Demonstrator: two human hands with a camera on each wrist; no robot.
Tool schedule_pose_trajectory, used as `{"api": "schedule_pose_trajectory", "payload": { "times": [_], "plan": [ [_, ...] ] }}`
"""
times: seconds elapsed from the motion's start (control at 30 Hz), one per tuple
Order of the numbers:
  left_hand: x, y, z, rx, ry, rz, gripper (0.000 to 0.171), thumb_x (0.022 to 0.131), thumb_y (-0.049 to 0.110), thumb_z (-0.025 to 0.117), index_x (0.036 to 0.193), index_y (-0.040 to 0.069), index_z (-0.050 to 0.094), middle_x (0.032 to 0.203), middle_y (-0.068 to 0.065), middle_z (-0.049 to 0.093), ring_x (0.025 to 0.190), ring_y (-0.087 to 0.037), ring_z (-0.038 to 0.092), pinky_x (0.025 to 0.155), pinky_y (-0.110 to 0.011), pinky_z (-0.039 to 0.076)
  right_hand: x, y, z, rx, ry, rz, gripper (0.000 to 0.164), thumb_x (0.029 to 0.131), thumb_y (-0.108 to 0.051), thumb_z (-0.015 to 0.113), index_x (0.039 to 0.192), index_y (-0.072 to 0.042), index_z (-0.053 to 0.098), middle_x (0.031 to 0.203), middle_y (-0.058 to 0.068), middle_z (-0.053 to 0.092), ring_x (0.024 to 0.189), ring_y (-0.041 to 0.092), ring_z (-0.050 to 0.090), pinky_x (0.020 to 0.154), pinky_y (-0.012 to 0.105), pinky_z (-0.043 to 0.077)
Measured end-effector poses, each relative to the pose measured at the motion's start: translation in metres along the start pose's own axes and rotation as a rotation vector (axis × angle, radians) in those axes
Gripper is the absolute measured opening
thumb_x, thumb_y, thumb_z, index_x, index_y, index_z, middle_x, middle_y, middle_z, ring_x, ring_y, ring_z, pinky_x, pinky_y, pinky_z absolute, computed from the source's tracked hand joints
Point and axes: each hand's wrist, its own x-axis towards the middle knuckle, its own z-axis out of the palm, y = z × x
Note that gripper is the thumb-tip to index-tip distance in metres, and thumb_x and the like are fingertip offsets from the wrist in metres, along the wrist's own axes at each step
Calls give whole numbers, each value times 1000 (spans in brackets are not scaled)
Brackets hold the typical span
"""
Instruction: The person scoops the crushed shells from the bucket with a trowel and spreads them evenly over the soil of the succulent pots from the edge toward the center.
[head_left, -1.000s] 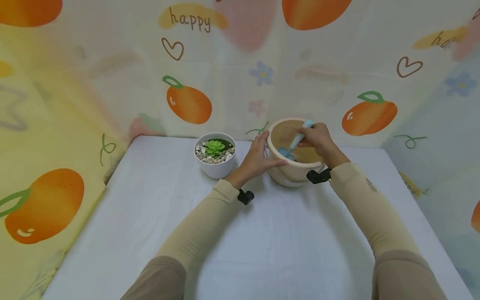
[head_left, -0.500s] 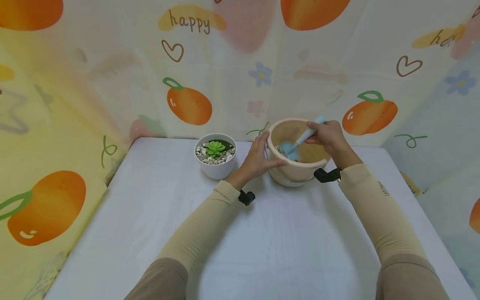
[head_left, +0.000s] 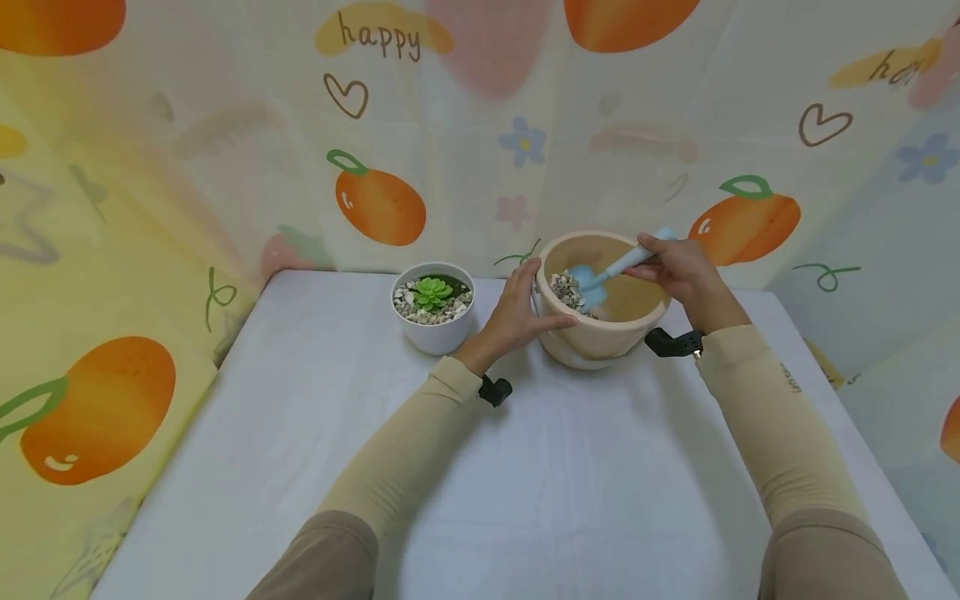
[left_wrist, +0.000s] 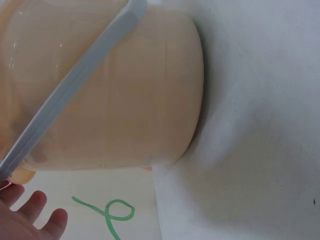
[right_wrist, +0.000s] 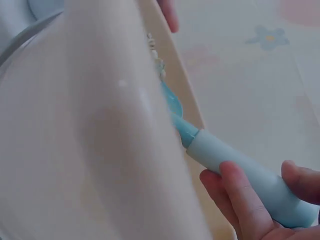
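My left hand (head_left: 508, 317) rests against the near left side of a cream plastic bucket (head_left: 600, 342), fingers and thumb spread along its rim. In the left wrist view, the fingertips (left_wrist: 35, 202) show beside the bucket's rim, by the end of its grey handle (left_wrist: 75, 82). My right hand (head_left: 690, 275) grips the pale handle of a small blue shovel (head_left: 626, 263). The shovel's blade is inside the bucket, beside a heap of small pale stones (head_left: 567, 290). In the right wrist view, the bucket's wall hides part of the blade.
A white pot (head_left: 435, 335) with a green succulent (head_left: 432, 293) and pebbles stands left of the bucket. Both stand near the back of a white-covered table (head_left: 570, 483). Behind them hangs a printed cloth (head_left: 465, 183).
My right hand has drawn the shovel to the right and tilted its handle lower, and the stones on the bucket's left side now show more. My left hand keeps its place.
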Motion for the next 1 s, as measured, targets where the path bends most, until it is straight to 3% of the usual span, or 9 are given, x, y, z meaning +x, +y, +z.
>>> {"api": "schedule_pose_trajectory", "payload": {
  "times": [0.2, 0.37, 0.53, 0.8, 1.0],
  "plan": [
    [0, -2, 0, 2, -11, -16, 112, 74, 49, 82, 156, 10, 16, 161, -12, 22, 148, -30, 26, 118, -47, 29, 1, -1, -7, 78, 6, 47, 12, 93, -17, 61, 95, -6, 57, 77, 9, 71, 72, 25, 74, 80, 36, 56],
    [1, -3, -1, 3, -12, -19, 113, 73, 49, 82, 156, 10, 16, 160, -13, 22, 147, -31, 26, 118, -47, 28, 4, -4, -16, 202, -2, 80, 11, 92, -14, 63, 98, -7, 56, 80, 10, 70, 75, 25, 73, 93, 42, 44],
    [1, -5, -1, -5, -5, -29, 113, 73, 49, 82, 156, 10, 16, 161, -13, 21, 148, -30, 25, 118, -47, 28, 3, -4, -21, 223, 28, 73, 12, 91, -16, 65, 98, -8, 59, 79, 10, 72, 76, 25, 73, 91, 42, 47],
    [2, -7, 0, -14, -3, -22, 113, 73, 49, 82, 156, 9, 16, 161, -13, 21, 149, -29, 24, 119, -46, 28, 2, 2, -29, 301, 59, -13, 13, 91, -18, 65, 95, -8, 59, 75, 14, 72, 73, 25, 73, 72, 39, 59],
    [3, -5, 0, -18, -17, -21, 113, 74, 50, 81, 157, 11, 14, 161, -12, 19, 149, -29, 22, 119, -46, 27, 1, 7, -32, 408, 93, -112, 15, 90, -15, 67, 100, -7, 59, 76, 12, 70, 75, 25, 73, 80, 43, 52]
  ]
}}
